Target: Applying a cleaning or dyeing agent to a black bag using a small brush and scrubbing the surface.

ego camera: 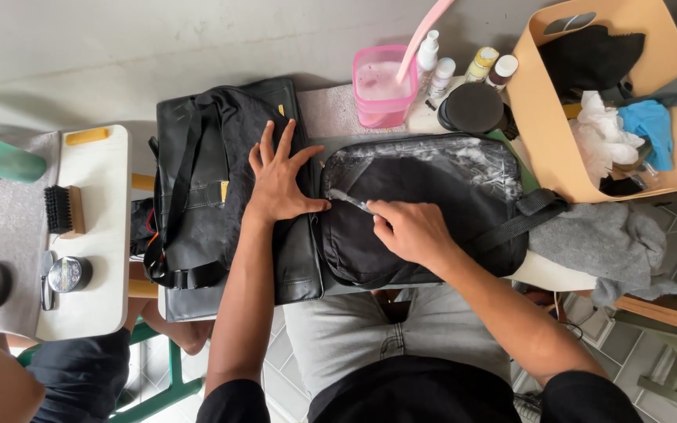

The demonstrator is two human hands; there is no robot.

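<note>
Lap: grey shorts and a dark shirt hem of the seated person fill the bottom middle, just below the black bag.
Worktop: a pale speckled surface carrying the black bag and, left of it, a second bag.
Black bag: a soft dark bag lying flat at the middle, its top edge smeared with white foam, a strap running off its right side.
Second bag: black, leather-like, touching the black bag's left edge, straps draped over it.
Tan bin: up and right of the black bag, holding black, white and blue cloths.
Grey cloth: crumpled just right of the black bag.
Side stool: white, well left of the black bag, bearing a bristle brush and a round tin.
Pink tub: just above the black bag, foamy inside; small bottles stand beside it.
Left hand: open, fingers spread, pressing flat at the black bag's left edge, over the second bag.
Right hand: closed around a small brush, its tip touching the black bag's upper left.
</note>
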